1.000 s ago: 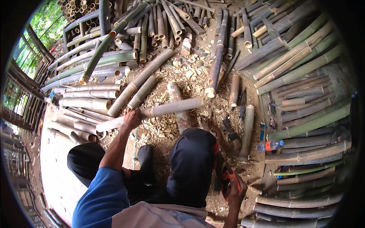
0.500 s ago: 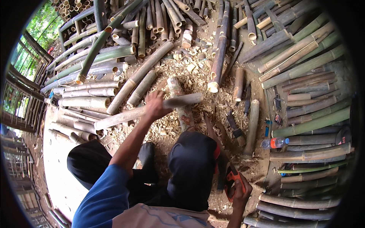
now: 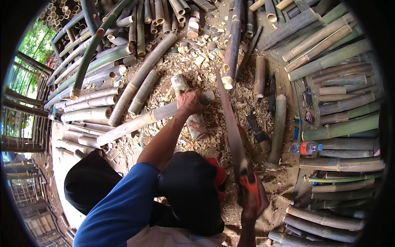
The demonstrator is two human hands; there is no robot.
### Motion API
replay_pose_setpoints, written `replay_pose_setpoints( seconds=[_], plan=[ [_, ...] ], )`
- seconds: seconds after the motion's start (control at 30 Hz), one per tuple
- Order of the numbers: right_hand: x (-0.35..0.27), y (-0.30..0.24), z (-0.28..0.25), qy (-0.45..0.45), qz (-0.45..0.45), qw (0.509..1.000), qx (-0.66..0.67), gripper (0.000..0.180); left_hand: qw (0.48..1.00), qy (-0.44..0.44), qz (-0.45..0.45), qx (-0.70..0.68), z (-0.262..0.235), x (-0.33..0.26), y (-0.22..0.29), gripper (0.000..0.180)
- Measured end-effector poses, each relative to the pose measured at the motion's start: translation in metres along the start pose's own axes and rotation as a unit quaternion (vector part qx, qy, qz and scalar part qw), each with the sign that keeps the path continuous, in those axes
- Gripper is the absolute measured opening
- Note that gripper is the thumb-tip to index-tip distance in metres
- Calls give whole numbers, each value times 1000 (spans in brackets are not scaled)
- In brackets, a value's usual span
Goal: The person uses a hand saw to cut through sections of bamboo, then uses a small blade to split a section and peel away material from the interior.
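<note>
My left hand grips a long pale bamboo pole near its right end, holding it across a short wooden log block that lies on the chip-strewn ground. My right hand is closed on the orange handle of a hand saw. The saw blade points away from me, up past the right end of the pole, and is not touching it. My dark trouser knee fills the middle below the pole.
Bamboo poles are stacked at the left, along the top and in a pile at the right. A plastic bottle with a red label lies by the right pile. A dark chopping tool rests among wood chips.
My left hand has slid along the pole toward its right end over the log. My right hand has lifted the saw so its blade now stretches forward.
</note>
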State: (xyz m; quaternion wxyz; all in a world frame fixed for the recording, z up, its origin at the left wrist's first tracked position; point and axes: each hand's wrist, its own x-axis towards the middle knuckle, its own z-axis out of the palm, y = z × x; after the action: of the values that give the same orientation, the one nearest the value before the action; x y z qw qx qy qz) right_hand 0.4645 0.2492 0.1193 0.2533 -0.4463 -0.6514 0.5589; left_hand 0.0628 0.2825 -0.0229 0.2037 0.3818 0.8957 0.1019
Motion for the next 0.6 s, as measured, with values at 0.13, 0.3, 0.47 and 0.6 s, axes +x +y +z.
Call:
replay_pose_setpoints(
  seconds=[0.13, 0.3, 0.47, 0.6],
  plan=[
    [63, 25, 41, -40, -80, 996, -5, 53, 998, 27, 50, -37, 7, 7, -3, 59],
    [67, 29, 59, -50, -35, 998, 28, 49, 993, 47, 67, -89, 23, 21, -28, 67],
    [61, 36, 56, -49, -62, 997, -11, 45, 995, 72, 32, -64, 30, 17, -17, 67],
    [54, 74, 54, -46, -137, 983, -112, 43, 994, 47, 45, -86, 22, 20, -22, 58]
  ],
)
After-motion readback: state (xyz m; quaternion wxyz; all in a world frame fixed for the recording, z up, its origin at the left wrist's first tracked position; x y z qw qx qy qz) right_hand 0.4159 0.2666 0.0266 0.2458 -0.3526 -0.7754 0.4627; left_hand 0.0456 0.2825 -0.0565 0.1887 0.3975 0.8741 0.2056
